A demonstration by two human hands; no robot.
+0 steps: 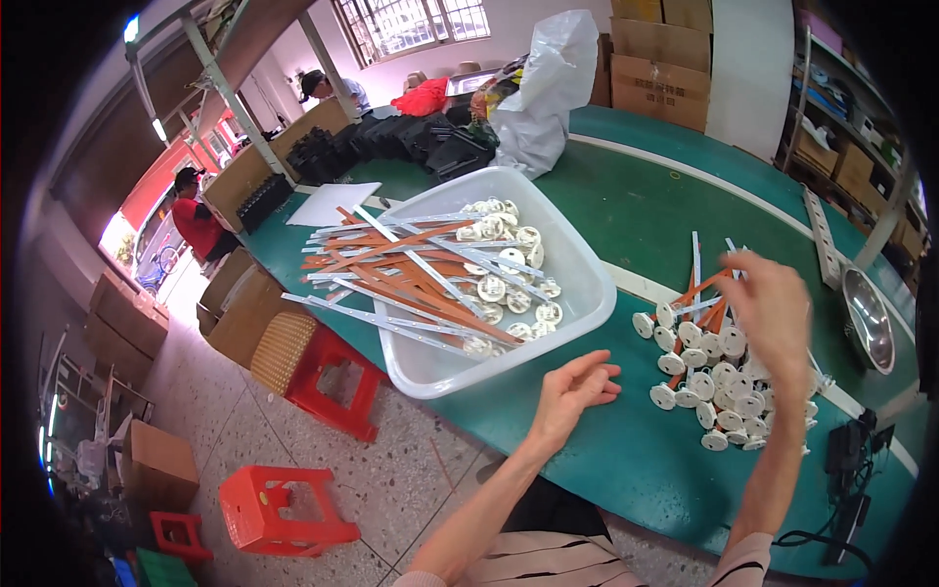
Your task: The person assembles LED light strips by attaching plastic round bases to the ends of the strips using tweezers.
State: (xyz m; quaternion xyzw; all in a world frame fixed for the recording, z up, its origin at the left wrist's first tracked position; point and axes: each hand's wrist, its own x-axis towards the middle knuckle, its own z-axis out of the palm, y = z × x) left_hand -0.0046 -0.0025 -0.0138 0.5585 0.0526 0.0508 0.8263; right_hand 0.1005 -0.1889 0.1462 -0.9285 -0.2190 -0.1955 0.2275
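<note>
My right hand (773, 315) is over a pile of white round discs (724, 386) on the green bench. Its fingers pinch the end of an orange strip (693, 292) at the back of the pile, where several orange and silvery strips stick out. Beside the near side of a translucent white tub (409, 377), my left hand (575, 391) hovers with nothing in it, fingers loosely stretched. More white discs (492, 288) lie inside that tub, with orange and silvery strips (401, 269) crossing over its left rim.
A metal bowl (869, 321) and a power strip (822, 235) are at the right. Black parts (391, 147) and a white plastic bag (548, 88) stand behind the tub. Red stools (284, 511) are on the floor at left. Two people (201, 220) are farther back.
</note>
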